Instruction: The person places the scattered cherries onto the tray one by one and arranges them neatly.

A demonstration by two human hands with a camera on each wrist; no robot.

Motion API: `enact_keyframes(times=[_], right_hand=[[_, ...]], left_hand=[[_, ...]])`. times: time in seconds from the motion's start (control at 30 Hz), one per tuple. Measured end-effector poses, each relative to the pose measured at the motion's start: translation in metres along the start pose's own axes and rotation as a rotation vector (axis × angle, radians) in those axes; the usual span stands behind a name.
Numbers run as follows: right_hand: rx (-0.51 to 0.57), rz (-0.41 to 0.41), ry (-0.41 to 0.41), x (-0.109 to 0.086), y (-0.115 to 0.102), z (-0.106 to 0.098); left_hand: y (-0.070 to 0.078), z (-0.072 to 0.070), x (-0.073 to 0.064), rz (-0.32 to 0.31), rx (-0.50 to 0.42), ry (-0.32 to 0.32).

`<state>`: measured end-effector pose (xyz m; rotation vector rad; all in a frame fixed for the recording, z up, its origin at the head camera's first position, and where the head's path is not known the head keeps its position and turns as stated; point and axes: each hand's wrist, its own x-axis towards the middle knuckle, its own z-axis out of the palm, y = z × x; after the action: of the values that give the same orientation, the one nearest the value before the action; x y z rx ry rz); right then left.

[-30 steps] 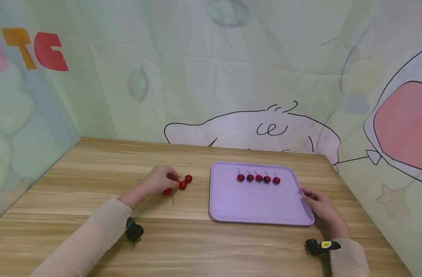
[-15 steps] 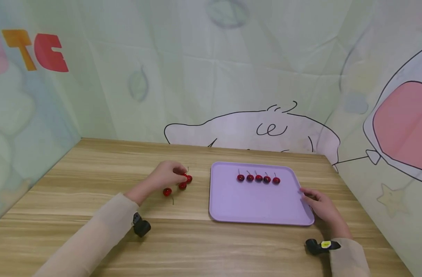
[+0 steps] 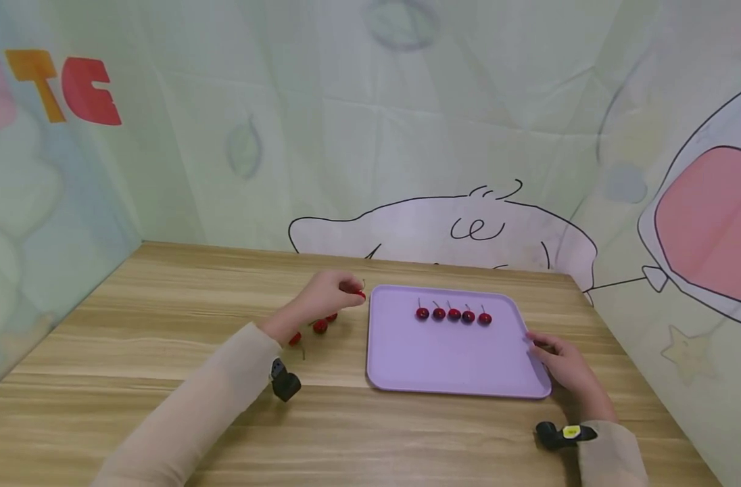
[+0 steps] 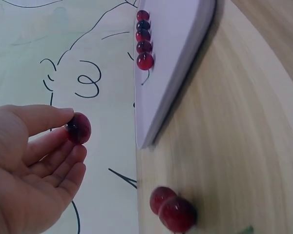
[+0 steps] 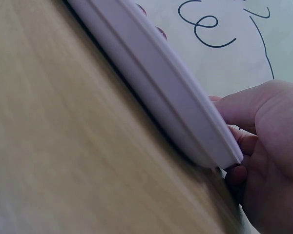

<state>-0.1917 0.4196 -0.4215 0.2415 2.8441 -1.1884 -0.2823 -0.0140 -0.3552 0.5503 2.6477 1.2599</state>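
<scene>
My left hand (image 3: 326,295) pinches a dark red cherry (image 4: 80,128) between thumb and fingers, raised just off the tray's upper left corner. The cherry's stem points up in the head view. The lilac tray (image 3: 449,362) lies flat on the table. A row of several cherries (image 3: 453,314) lies near its far side, stems pointing away. My right hand (image 3: 566,368) grips the tray's right rim, thumb on the upper edge and fingers at the side. Left of the tray, under my left forearm, are loose cherries (image 3: 320,327), partly hidden by the hand.
The wooden table (image 3: 322,433) meets a printed cloth backdrop (image 3: 273,135) at the back and sides. Black wrist cameras (image 3: 284,381) sit at both sleeves.
My left hand has picked up a cherry from the loose group and carried it right and away, up to the tray's corner. My right hand and the tray have stayed put.
</scene>
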Motion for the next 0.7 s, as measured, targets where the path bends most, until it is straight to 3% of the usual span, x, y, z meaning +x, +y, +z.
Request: enact_keyframes(times=[0.43,0.7], right_hand=[[-0.015,-0.002,0.007,0.000,-0.001,-0.001],[-0.011,0.013,0.002,0.000,0.000,0.001]], left_hand=[[0.026,0.024,0.023,0.037,-0.048,0.034],[0.034,0.042,0.032,0.064,-0.092,0.057]])
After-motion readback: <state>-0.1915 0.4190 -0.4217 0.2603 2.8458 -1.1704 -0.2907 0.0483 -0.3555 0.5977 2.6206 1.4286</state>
